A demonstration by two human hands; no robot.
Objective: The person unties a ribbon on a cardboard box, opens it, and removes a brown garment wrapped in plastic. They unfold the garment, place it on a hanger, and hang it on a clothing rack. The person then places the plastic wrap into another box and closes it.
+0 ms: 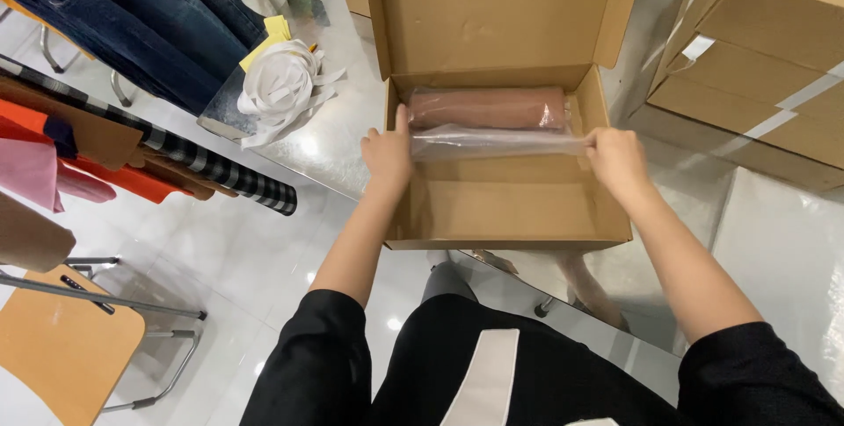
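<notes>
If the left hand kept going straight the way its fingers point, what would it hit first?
Probably the brown roll wrapped in clear plastic at the far end of the open cardboard box; the left hand points there, though depth is unclear.

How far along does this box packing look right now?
Done: one brownish roll in clear wrap already lies at the back of the open cardboard box. In hand: the left hand and right hand hold a second clear-wrapped roll by its ends, just in front of it. Left: the front of the box is bare and the lid stands open.
</notes>
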